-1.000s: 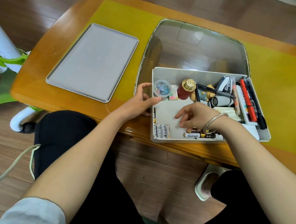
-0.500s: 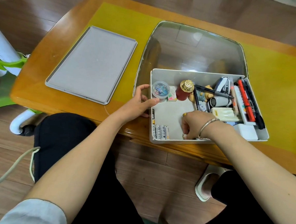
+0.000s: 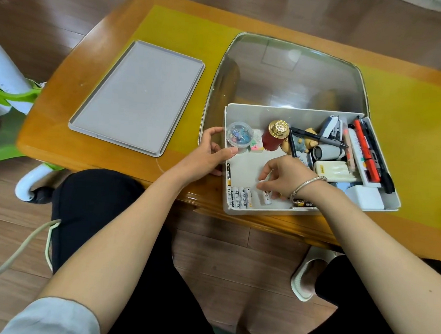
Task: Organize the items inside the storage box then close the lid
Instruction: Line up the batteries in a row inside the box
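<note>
- Wooden table (image 3: 97, 66) with a yellow mat is seen from above; the white storage box (image 3: 298, 211) sits at its near edge, part of it over a glass inset.
- Grey lid (image 3: 139, 96) lies flat on the table, well apart to the left of the box.
- Box's left wall is gripped by the left hand (image 3: 210, 153), thumb over the rim.
- One white battery (image 3: 266, 196) is pinched by the right hand (image 3: 287, 178), just beside a row of batteries (image 3: 241, 197) in the near left corner.
- Batteries are judged small, stiff, smooth and apt to roll; a pinch across the middle is best.
- Lid is judged light and rigid; its long edges should be held.
</note>
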`<state>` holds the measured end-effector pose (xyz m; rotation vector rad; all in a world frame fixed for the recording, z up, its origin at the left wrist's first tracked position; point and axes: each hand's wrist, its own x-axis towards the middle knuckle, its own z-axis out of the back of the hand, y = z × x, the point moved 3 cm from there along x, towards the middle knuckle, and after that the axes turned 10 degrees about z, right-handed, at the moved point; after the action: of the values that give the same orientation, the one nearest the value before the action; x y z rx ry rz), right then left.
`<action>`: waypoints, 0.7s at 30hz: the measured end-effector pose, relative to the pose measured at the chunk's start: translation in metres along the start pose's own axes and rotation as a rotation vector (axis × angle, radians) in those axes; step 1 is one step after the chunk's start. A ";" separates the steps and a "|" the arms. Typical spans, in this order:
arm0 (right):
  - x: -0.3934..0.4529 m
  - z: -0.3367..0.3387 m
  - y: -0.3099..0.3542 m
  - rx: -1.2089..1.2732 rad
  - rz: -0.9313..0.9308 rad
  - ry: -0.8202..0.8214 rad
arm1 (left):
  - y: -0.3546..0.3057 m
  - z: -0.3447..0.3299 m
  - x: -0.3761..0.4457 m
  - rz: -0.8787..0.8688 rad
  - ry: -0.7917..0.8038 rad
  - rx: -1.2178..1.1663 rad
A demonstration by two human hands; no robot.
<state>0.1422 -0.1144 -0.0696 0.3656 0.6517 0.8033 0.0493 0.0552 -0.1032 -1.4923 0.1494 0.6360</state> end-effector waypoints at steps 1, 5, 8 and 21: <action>0.001 -0.004 0.000 0.074 -0.043 0.036 | 0.000 0.000 0.000 0.003 0.002 0.001; 0.002 -0.010 0.000 0.103 -0.095 0.134 | -0.001 0.000 -0.001 -0.003 -0.002 0.013; 0.002 -0.009 -0.001 0.046 -0.079 0.161 | -0.002 0.000 -0.001 -0.001 0.004 0.010; -0.001 -0.014 0.002 0.034 -0.064 0.244 | -0.002 -0.001 -0.002 -0.005 -0.002 0.011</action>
<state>0.1317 -0.1126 -0.0784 0.2778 0.9020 0.7829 0.0489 0.0537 -0.1001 -1.4808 0.1478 0.6320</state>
